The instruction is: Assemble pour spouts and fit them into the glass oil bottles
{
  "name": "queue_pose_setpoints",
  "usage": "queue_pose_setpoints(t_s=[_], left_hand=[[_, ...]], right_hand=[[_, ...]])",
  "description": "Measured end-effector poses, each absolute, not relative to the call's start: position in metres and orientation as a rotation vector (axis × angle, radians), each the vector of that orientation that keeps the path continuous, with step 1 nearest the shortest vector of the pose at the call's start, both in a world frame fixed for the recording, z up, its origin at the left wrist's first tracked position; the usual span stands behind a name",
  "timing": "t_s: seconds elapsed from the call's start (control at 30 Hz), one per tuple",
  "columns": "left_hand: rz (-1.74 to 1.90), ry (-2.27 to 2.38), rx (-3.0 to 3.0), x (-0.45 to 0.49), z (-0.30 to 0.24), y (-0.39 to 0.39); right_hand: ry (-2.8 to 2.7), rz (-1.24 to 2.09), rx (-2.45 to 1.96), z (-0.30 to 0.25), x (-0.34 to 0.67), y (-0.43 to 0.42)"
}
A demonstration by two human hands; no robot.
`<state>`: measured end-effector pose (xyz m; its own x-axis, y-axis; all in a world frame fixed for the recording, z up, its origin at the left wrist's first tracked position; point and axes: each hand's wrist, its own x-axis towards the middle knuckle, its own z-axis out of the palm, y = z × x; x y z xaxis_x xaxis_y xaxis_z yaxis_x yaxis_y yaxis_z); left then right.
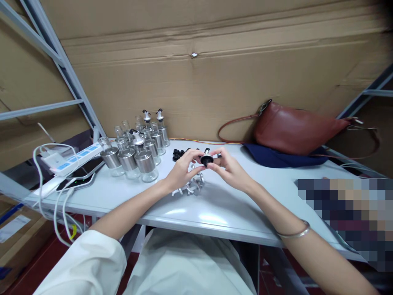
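Note:
Both of my hands meet above the middle of the grey table (233,213). My left hand (183,169) and my right hand (231,168) pinch a small black and silver pourer cap (206,158) between their fingertips. Just below the hands lies a small heap of silver metal spout parts (192,187). A cluster of small black rings (178,154) sits behind my left hand. Several glass bottles with steel bases (144,162) stand to the left, two of them at the back fitted with pourer caps (159,114).
A white power strip (73,157) with cables and two phones (81,174) lie at the table's left end. A brown leather bag (294,129) rests on dark blue cloth (276,157) at the back right. Cardboard (215,61) lines the wall behind. A blurred patch covers the right edge.

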<state>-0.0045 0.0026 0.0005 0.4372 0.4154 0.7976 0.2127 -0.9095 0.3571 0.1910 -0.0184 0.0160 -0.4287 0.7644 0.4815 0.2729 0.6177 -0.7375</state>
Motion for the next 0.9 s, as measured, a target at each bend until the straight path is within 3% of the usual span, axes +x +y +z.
queue_pose_setpoints(t_s=[0.3,0.6,0.77,0.9], left_hand=[[1.542,0.547,2.626,-0.005,0.003,0.000],[1.609,0.564,2.951,-0.009,0.016,-0.008],[1.908,0.818,3.020,-0.041,0.059,-0.025],[2.310,1.203,2.443,-0.096,0.079,-0.030]], right_hand=[[-2.053,0.359,-0.855,0.025,0.192,-0.022],[-2.029,0.272,-0.807,0.024,0.192,-0.021],[-1.981,0.290,-0.827,0.022,0.192,-0.019],[-1.958,0.287,-0.834,0.022,0.192,-0.021]])
